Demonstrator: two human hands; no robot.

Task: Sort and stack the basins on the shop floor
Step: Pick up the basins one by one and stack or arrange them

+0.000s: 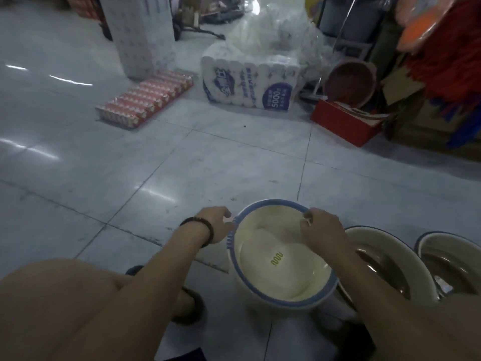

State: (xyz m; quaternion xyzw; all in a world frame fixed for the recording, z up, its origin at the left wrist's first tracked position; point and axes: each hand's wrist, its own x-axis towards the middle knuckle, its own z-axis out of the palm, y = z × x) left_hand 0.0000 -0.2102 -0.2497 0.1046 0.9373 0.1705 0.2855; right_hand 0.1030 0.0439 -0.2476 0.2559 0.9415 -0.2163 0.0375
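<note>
Grip tight on both sides: the left hand [217, 224] and right hand [321, 226] clasp the blue rim of a cream basin [281, 269], just beside two other basins [377, 252] over the tiled floor [156, 178]. A tissue pack [250, 84] behind reads "5000".

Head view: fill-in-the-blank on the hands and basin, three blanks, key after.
The left hand and right hand both hold the cream basin by its ____ rim.
A dark bead ____ circles the left wrist.
The box right of the toilet-roll pack is ____.
Missing: blue; bracelet; red.
</note>
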